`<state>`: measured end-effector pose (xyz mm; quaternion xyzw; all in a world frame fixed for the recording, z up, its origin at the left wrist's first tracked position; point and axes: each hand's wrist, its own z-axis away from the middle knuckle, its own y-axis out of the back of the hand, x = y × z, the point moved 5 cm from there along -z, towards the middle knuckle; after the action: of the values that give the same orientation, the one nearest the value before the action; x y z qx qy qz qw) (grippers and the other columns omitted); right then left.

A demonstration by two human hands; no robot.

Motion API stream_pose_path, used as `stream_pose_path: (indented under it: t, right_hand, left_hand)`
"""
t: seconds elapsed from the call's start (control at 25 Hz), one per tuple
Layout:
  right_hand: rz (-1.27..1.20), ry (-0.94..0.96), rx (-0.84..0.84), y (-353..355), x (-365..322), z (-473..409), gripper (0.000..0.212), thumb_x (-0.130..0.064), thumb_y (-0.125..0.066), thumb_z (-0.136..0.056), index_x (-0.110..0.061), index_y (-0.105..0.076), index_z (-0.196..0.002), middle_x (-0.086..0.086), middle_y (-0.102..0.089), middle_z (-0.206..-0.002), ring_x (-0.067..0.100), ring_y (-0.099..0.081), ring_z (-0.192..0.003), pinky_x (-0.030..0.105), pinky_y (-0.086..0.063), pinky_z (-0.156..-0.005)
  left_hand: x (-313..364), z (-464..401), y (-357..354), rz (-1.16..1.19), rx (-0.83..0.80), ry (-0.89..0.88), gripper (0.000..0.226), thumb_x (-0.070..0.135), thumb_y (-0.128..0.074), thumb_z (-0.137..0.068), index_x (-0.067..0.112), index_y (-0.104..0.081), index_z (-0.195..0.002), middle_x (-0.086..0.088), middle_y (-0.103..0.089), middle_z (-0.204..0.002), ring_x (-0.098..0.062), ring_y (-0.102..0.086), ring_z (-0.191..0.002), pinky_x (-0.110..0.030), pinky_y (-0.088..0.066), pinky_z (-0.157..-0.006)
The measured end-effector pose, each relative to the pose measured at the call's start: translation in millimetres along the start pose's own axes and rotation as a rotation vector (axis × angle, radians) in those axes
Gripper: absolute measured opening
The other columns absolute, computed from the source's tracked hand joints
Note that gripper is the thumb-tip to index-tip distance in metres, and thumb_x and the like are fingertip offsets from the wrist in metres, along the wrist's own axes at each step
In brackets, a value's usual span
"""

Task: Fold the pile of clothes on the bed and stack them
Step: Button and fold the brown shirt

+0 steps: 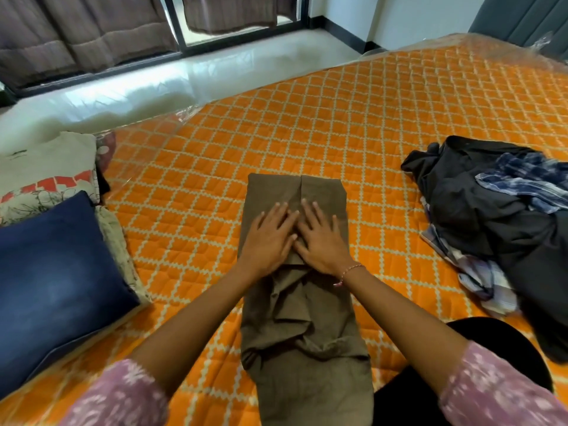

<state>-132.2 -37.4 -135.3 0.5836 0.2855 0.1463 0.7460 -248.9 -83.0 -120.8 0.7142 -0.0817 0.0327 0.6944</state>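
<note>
Both the left hand [270, 238] and right hand [322, 238] press flat, fingers straight, on the brown shirt [295, 305] mid-bed [307, 124]; soft, light, likely creasing easily, it seems best pinched at its far corners.

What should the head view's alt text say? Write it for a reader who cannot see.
Both hands, left hand and right hand, press flat on an olive-brown garment on an orange quilted bed. Folded clothes lie left; an unfolded dark pile lies right.
</note>
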Motion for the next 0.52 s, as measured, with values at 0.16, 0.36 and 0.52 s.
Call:
stream_pose_path:
  t: [0.16,0.36,0.52]
  right_hand:
    - [0.037,0.074,-0.145,-26,2,-3,0.059,-0.049,-0.023,-0.1,-0.028,-0.005,-0.152,0.001,0.014,-0.159,0.02,0.013,-0.147,0.053,-0.006,-0.117]
    - [0.197,0.393,0.018,-17,42,74,0.066,-0.027,-0.033,-0.083,-0.012,-0.031,-0.146,0.016,-0.035,-0.15,0.029,-0.041,-0.135,0.046,-0.046,-0.099]
    - [0.281,0.479,-0.07,-15,58,89,0.08,-0.024,-0.036,-0.08,-0.012,-0.001,-0.151,0.017,-0.011,-0.156,0.03,-0.018,-0.143,0.045,-0.037,-0.108]
  left_hand:
    - [4,13,-38,-0.01,-0.138,-0.011,0.056,0.039,-0.022,-0.095,0.017,-0.042,-0.143,-0.012,-0.041,-0.147,-0.027,-0.041,-0.135,-0.046,-0.031,-0.11]
    - [-27,94,-25,-0.212,0.068,-0.637,0.049,0.019,-0.031,-0.097,0.021,-0.033,-0.146,-0.008,-0.038,-0.15,-0.03,-0.035,-0.138,-0.038,-0.029,-0.109]
    - [-45,120,-32,-0.242,0.043,-0.652,0.064,0.031,-0.033,-0.096,0.017,-0.007,-0.153,-0.007,0.0,-0.16,-0.026,-0.004,-0.148,-0.039,-0.011,-0.117]
